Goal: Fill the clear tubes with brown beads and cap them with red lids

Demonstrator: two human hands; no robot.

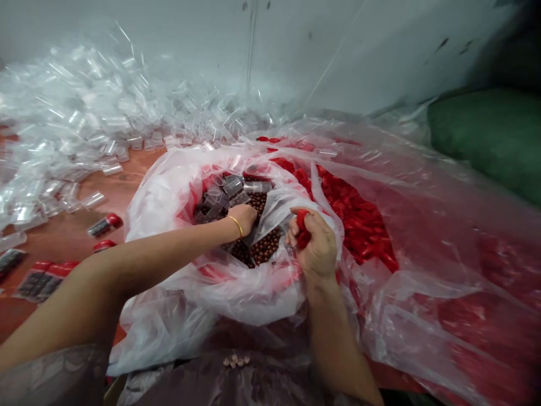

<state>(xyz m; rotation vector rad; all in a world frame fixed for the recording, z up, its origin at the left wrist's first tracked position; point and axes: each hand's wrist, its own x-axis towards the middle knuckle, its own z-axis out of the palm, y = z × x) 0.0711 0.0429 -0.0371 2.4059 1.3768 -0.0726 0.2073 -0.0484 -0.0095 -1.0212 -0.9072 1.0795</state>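
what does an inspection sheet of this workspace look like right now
surface: reddish-brown table, partly bare at the left.
job's things: clear bag of small brown balls, with clear tubes lying on them; wider clear bag of red caps at the right.
clutter: heap of empty clear tubes at the back left; filled, red-capped tubes at the left edge; a few loose balls near the person.
fingers: left hand reaches into the brown balls, what it grips is hidden; right hand closed on a red cap.
cables: nothing seen.
surroundings: pale wall behind; green sack at the right.
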